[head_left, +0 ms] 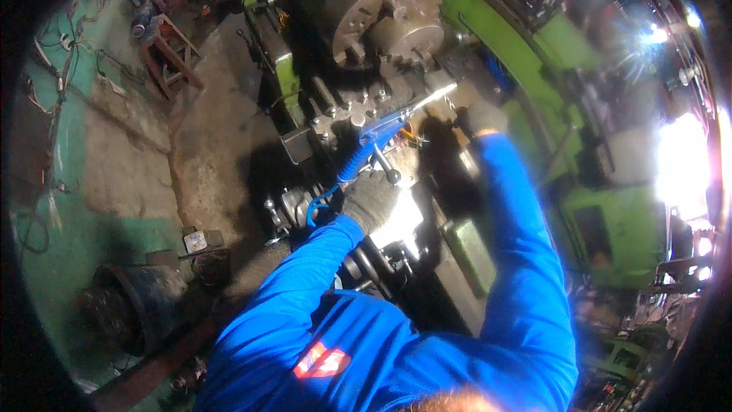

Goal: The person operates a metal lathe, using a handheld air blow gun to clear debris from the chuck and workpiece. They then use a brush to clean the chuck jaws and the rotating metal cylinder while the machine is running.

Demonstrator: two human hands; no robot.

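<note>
My left hand [371, 200], in a grey work glove, is over the carriage of a green lathe, its fingers curled; what they hold is hidden. Just beyond it is a lever [383, 160] with a dark round knob. A blue air gun [381, 131] with a long bright metal nozzle lies slantwise across the tool post [355, 112], its blue hose [319, 205] running down beside my left wrist. Farther off to the right, my gloved right hand [486, 117] reaches beside the workpiece area; its fingers are blurred. The large metal chuck [352, 22] holds a round metal workpiece [408, 33].
The green lathe bed and guard [496, 38] curve along the right. A red-brown stand [169, 54] is on the floor at the far left. A dark cylindrical drum-like part [141, 305] lies at lower left. Bright light glares at right.
</note>
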